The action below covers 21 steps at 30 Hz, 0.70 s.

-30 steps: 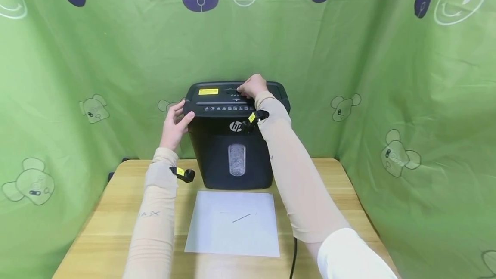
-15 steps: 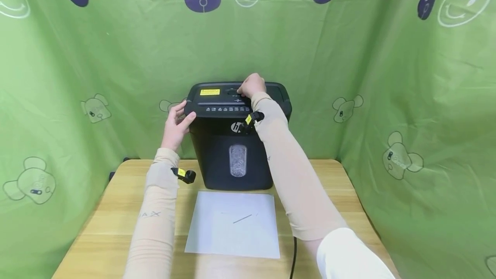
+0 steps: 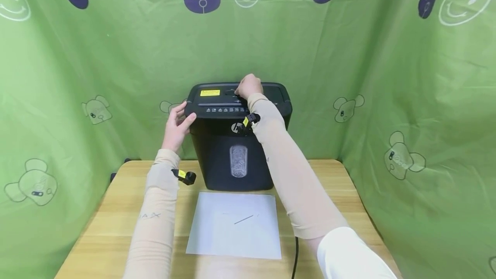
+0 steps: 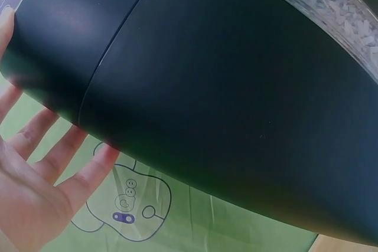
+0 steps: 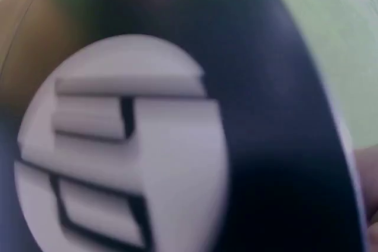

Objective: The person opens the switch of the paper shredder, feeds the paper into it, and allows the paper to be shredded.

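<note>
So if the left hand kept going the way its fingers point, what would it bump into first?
The left hand already touches the black shredder at its left side, so it would just press into that. Behind it hangs the green curtain.

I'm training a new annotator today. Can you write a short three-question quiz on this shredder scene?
1. True or false: the left hand touches the shredder's left side with straight fingers.
2. Where does the right hand rest? A) on the sheet of paper B) on top of the shredder C) on the table
3. What lies on the table directly in front of the shredder?

Key: 1 true. 2 B. 3 a white sheet of paper.
</note>
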Motion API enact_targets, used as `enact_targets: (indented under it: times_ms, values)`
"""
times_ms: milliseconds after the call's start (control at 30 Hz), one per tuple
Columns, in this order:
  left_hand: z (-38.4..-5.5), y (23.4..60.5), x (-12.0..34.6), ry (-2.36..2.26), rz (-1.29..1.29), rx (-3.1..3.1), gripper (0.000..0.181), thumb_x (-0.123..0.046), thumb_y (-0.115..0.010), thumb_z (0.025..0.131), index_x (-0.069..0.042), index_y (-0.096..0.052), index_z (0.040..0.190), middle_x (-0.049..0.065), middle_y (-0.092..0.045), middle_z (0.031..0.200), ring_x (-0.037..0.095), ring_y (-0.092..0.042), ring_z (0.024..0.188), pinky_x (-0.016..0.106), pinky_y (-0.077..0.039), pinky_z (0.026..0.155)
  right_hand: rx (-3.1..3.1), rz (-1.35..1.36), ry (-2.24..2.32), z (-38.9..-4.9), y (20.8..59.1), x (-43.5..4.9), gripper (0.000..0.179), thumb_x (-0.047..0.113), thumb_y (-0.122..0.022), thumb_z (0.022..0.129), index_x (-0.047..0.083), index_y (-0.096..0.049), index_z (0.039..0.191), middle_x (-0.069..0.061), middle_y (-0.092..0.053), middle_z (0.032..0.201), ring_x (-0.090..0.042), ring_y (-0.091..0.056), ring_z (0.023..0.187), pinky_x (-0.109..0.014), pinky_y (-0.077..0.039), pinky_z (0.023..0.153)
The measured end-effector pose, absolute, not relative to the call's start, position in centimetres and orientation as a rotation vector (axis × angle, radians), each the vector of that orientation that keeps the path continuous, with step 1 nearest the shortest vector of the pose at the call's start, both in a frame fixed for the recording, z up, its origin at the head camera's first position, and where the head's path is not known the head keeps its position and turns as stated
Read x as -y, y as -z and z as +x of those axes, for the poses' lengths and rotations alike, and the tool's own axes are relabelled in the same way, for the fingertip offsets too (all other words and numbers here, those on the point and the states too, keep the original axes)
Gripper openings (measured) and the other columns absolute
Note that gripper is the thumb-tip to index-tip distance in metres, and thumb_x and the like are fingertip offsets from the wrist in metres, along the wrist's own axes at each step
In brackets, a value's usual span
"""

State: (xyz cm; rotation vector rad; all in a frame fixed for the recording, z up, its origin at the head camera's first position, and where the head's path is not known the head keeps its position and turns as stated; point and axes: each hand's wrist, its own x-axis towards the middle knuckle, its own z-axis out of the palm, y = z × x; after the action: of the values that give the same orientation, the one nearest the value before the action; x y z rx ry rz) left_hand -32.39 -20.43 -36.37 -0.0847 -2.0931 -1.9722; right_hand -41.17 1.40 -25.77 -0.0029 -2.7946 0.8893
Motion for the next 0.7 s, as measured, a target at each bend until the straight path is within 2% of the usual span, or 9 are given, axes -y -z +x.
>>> enact_targets:
  times_ms: [200,400,700]
  values:
    - [-30.6,34.6,19.5,2.021,-0.084,2.096,0.062,-0.027,-0.064,0.094,-0.02,-0.037,0.149,0.013,-0.041,0.152,0.031,-0.048,0.132,0.034,-0.05,0.094,2.794,0.021,-0.826,-41.1,25.8,-1.2,0.017,0.015,-0.071,0.082,0.007,-0.076,0.095,-0.011,-0.073,0.109,-0.031,-0.063,0.112,-0.038,-0.052,0.095]
    - [-32.4,36.3,19.7,2.037,-0.095,2.066,0.06,-0.029,-0.066,0.093,-0.026,-0.041,0.147,0.009,-0.045,0.15,0.028,-0.051,0.129,0.032,-0.051,0.09,2.841,0.022,-0.815,-41.4,25.9,-1.4,0.027,0.021,-0.068,0.085,0.001,-0.068,0.103,-0.016,-0.068,0.117,-0.033,-0.062,0.112,-0.04,-0.051,0.097]
    - [-33.3,36.9,19.8,1.994,-0.115,2.066,0.059,-0.036,-0.067,0.091,-0.031,-0.042,0.145,0.008,-0.045,0.149,0.027,-0.051,0.129,0.036,-0.051,0.094,2.848,0.017,-0.773,-42.1,26.2,-1.7,0.032,0.024,-0.067,0.086,0.002,-0.066,0.109,-0.016,-0.067,0.119,-0.032,-0.062,0.111,-0.04,-0.052,0.096]
